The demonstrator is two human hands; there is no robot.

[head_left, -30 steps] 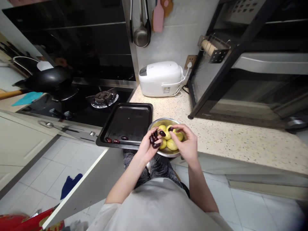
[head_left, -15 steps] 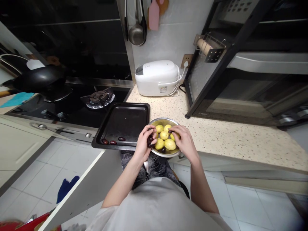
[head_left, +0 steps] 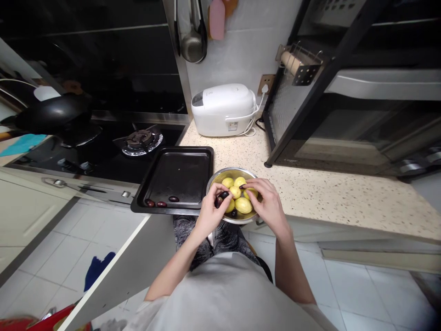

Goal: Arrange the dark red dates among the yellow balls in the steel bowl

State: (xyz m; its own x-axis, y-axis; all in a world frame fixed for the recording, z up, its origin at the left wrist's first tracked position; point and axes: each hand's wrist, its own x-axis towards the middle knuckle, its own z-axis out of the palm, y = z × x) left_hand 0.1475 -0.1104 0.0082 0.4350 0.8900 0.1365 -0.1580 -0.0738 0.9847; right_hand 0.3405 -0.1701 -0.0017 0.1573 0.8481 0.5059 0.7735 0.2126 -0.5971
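Note:
A round metal bowl [head_left: 253, 219] at the counter's front edge holds several yellow fruits [head_left: 243, 205], lemon-like in colour, and a dark grape [head_left: 234, 213] lies among them. Over the bowl's left side, my left hand [head_left: 211, 211] is curled round a few dark purple grapes [head_left: 223, 195]. On the other side, my right hand [head_left: 269, 204] reaches over the rim with a dark grape [head_left: 242, 186] pinched at its fingertips. To the left, a black baking tray [head_left: 179, 174] has three dark grapes [head_left: 161, 204] near its front edge.
A white rice-cooker-like appliance [head_left: 223, 110] stands behind the bowl, plugged in at the wall. Right of it is a large oven [head_left: 361, 133] in a black rack. The gas stove [head_left: 141, 140] and a black wok [head_left: 55, 112] are to the left. The tray overhangs the counter's front.
My left hand has turned and moved slightly right over the bowl, its grapes now nearer the thumb. The right hand stays almost in place with its grape. The view has shifted slightly.

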